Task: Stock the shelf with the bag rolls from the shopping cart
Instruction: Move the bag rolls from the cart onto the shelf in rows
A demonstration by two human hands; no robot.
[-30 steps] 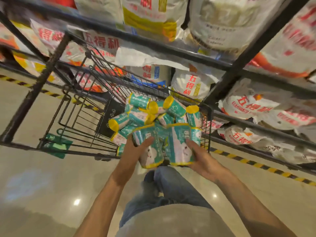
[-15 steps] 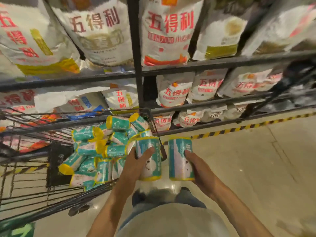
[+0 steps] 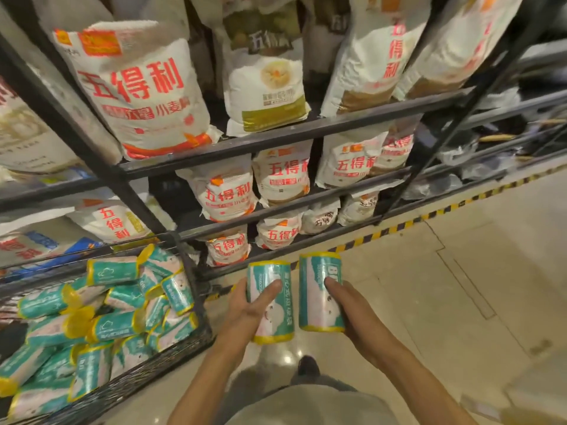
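Observation:
My left hand (image 3: 248, 308) grips one teal bag roll with yellow ends (image 3: 273, 314), held upright. Beside it my right hand (image 3: 346, 305) grips a second teal roll (image 3: 316, 289), also upright. Both rolls hang over the floor in front of the black metal shelf (image 3: 276, 139). At the lower left the black wire shopping cart (image 3: 196, 302) holds several more teal rolls (image 3: 110, 305) piled on their sides.
The shelf tiers are packed with white flour sacks bearing red lettering (image 3: 144, 90). A yellow-and-black hazard stripe (image 3: 399, 228) runs along the shelf's foot. Beige tiled floor (image 3: 460, 302) stretches to the right. My shoe (image 3: 308, 365) shows below the rolls.
My view has swung right, away from the cart and toward the shelf. Both hands have carried their rolls out of the cart and off to its right.

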